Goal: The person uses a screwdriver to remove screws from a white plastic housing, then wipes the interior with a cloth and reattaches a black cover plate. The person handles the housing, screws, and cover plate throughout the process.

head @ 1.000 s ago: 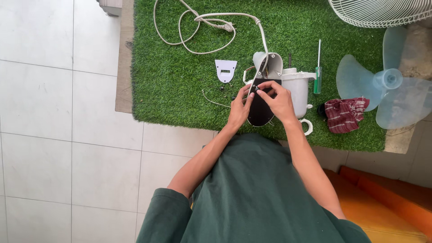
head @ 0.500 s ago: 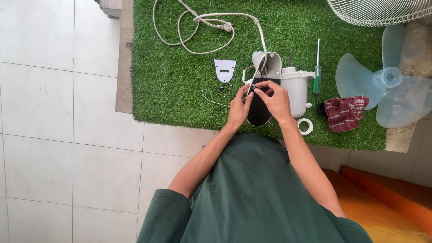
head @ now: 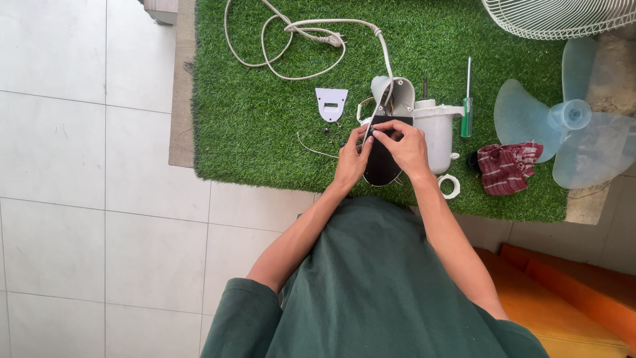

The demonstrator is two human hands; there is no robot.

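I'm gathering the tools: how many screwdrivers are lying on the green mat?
1. A green-handled screwdriver lies on the mat, right of the white motor housing. Others may be hidden under the hands or the red cloth.

Matt black plastic cover (smooth), rough synth. grass mat.

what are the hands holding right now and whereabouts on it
Both hands hold a dark oval cover panel over the grass mat: the left hand grips its left edge, and the right hand pinches near its top end with the fingers.
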